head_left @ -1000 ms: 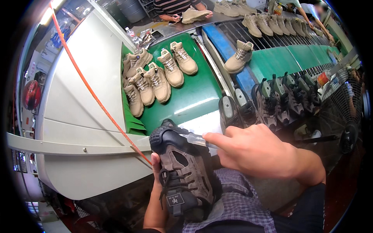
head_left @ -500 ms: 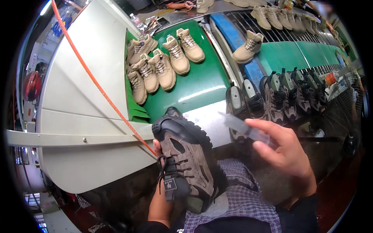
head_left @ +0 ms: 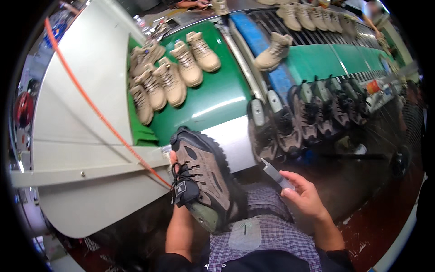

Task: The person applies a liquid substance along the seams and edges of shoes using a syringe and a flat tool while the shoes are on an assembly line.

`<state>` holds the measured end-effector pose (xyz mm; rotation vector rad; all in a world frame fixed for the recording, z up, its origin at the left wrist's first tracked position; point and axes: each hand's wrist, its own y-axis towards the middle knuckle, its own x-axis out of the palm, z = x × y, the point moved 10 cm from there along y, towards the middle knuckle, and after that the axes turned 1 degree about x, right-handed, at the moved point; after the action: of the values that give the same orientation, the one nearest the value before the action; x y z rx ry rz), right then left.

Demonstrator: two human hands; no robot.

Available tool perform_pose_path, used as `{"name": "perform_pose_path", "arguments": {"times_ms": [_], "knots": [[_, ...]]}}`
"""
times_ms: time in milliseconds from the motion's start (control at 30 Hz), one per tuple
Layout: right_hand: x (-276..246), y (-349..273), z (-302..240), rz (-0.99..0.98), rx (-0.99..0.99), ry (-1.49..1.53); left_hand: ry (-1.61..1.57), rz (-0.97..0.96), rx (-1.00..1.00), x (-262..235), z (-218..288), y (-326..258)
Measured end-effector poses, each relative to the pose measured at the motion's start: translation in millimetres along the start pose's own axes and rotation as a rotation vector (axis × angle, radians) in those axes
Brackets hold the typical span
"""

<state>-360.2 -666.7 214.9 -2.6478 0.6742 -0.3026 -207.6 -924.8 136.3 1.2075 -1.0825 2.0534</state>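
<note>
Resting against the person's lap, the brown-and-black hiking boot (head_left: pixel 202 181) lies with its long axis running from the toe, up near the conveyor edge, down to the heel and collar at the checked shirt (head_left: pixel 263 231). The left hand (head_left: pixel 174 158) is mostly hidden behind the boot; only fingertips show at the boot's upper left side, so its grip appears closed around the boot from beneath, though the full wrap cannot be seen. The right hand (head_left: pixel 304 197) sits just beside the boot on its right, apart from it, with fingers pinched on a slim translucent syringe-like applicator (head_left: pixel 276 174). The applicator tip points up and left, toward the boot's toe end; the right hand is thus the nearer free hand to the boot's right flank.

Beyond the toe lies the green conveyor belt (head_left: pixel 213 99), carrying a cluster of tan boots (head_left: pixel 170 75). To the right, a row of dark boots (head_left: pixel 317 109) stands on a rack. An orange hose (head_left: pixel 97 109) crosses the pale machine housing (head_left: pixel 77 136) at left.
</note>
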Motion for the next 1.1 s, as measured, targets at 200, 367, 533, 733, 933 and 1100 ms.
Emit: {"name": "perform_pose_path", "arguments": {"times_ms": [200,367,533,733,933,1100], "knots": [[-16.5,-24.3,17.9,0.115,0.023,0.056,0.852,0.117,0.211,-102.4,61.3,72.4],[-21.3,-51.3,14.6,0.205,-0.018,0.112,0.876,0.062,-0.012,-81.8,-9.5,139.0],[-28.2,-62.7,5.1,0.276,-0.096,0.097,1.229,0.251,0.006,-140.4,3.9,175.4],[-29.4,-72.2,-0.7,0.348,-0.123,0.07,1.064,0.389,-0.129,-178.5,17.1,176.6],[-13.6,-54.7,2.0,0.303,-0.144,0.083,1.737,0.291,0.584,-66.7,52.6,165.9],[-0.2,-46.8,-13.0,0.296,-0.179,0.106,1.531,0.008,0.498,5.6,-16.8,158.5]]}}
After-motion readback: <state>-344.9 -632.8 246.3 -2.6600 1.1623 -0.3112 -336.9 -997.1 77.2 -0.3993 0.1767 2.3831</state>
